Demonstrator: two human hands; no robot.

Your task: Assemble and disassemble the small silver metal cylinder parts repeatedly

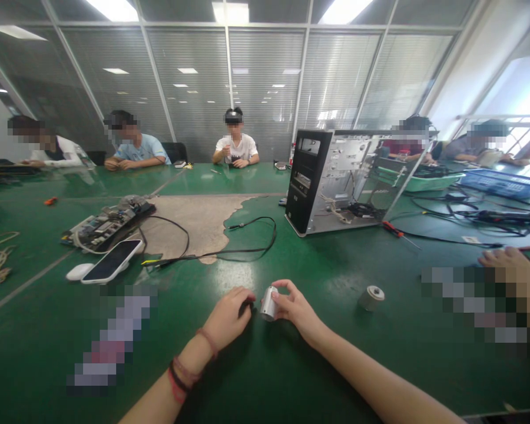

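Nearest to us, our right hand (294, 306) pinches a small silver metal cylinder (269, 303) between thumb and fingertips, low over the green desk (291, 377). Our left hand (227, 315) is curled shut just beside it on something small and dark (246, 305) that faces the cylinder's end. We judge that the two parts are being brought together, so we would do well to hold the cylinder level, line up the two ends squarely, and keep both wrists resting on the desk for steadiness.

What the left hand holds is almost wholly hidden by its fingers; we cannot name it, nor tell whether it touches the cylinder. The cylinder's near end is turned away from us.

A little to the right sits a second short cylinder (371, 297), upright or slightly tilted. To the left lie a smartphone (111, 261), a black cable (229, 250) and a circuit board (106, 224). At the right edge another person's hand (506, 262) is partly cut off. Farther back stands an open computer case (335, 176) with a red-handled screwdriver (397, 232) beside it. Beyond, several people sit at the desk's far side.
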